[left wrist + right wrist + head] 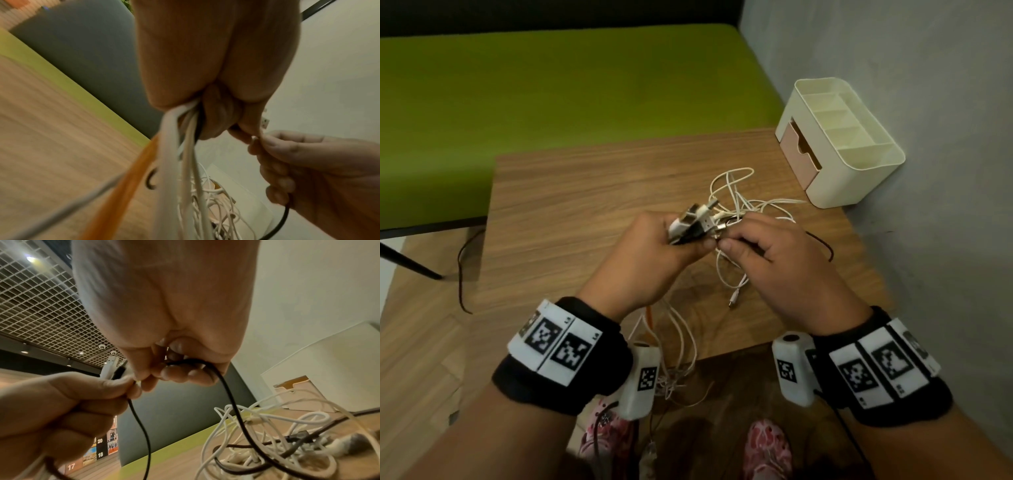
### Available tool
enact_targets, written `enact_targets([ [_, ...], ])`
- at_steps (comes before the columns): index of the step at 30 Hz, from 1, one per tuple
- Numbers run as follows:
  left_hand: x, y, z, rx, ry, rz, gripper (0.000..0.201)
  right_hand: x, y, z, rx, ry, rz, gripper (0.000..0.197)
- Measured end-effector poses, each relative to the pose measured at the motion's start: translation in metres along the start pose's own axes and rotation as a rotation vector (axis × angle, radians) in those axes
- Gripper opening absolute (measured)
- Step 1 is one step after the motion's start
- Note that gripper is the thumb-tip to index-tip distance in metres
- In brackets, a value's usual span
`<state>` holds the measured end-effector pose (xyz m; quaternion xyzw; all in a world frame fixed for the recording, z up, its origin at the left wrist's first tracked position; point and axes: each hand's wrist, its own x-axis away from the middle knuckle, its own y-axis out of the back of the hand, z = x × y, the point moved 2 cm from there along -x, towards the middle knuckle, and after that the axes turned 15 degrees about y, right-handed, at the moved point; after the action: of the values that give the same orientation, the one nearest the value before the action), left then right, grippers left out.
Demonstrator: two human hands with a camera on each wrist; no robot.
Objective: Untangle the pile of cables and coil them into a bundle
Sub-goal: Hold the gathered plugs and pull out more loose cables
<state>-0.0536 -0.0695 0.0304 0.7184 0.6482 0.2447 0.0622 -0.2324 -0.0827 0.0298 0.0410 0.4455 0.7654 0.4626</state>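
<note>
**Plug ends gathered, tangle still on the table**

Grey wall [928,85] on the right, green bench [551,96] behind, and a wood-grain table [571,212] carrying everything. At its far right corner sits a cream organizer [859,171] with a pinkish drawer. Mid-table lies the cable pile [743,205]: mostly white loops, a dark strand among them, more white cable spilling over the near edge.

Both hands meet just above that pile. The left hand [654,253] is clenched round a fistful of plugs [695,222], white and black connector ends fanning out of the top of the fist; the left wrist view shows white cords and an orange one trailing down from its grip. The right hand [774,260] pinches a small connector tip right against the left thumb, and the black cable [232,394] runs through its curled fingers down into the heap.

My read: the ends are being collected before coiling. To do it well, keep the fist tight so no plug slips, feed the new end in flush with the others, then draw each cord out along its length rather than yanking, which would cinch knots.

Readable writing: only 17, 18 and 20 on distant panels in the right wrist view. No brand legible on the plugs.
</note>
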Motion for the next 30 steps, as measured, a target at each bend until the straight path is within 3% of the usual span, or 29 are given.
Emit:
enact_targets([
  [2, 0.002, 0.007, -0.002, 0.16, -0.02, -0.009, 0.009, 0.001, 0.004, 0.0, -0.101, -0.078, -0.038, 0.013],
  [5, 0.0, 0.028, 0.003, 0.6, 0.072, -0.023, 0.01, 0.004, 0.013, -0.006, -0.171, -0.258, -0.062, 0.02],
  [9, -0.005, 0.03, 0.017, 0.347, 0.176, -0.092, 0.01, 0.005, 0.019, -0.012, -0.112, -0.272, -0.132, 0.02],
  [12, -0.004, 0.017, 0.013, 0.1, 0.125, -0.096, 0.014, 0.002, 0.013, -0.01, -0.068, -0.225, -0.062, 0.018],
  [15, -0.001, 0.004, 0.005, -0.008, 0.072, -0.105, 0.03, -0.001, 0.003, -0.005, -0.024, -0.137, -0.008, 0.017],
  [19, 0.0, -0.003, -0.002, 0.001, 0.055, -0.124, 0.038, -0.002, -0.006, 0.002, -0.015, -0.05, -0.022, 0.016],
  [25, -0.003, 0.014, 0.004, 0.188, 0.122, -0.127, 0.01, 0.003, 0.006, -0.008, 0.04, -0.065, 0.068, 0.019],
  [30, -0.005, 0.015, 0.009, 0.171, 0.164, -0.111, 0.014, 0.004, 0.012, -0.018, 0.116, 0.051, -0.016, 0.025],
])
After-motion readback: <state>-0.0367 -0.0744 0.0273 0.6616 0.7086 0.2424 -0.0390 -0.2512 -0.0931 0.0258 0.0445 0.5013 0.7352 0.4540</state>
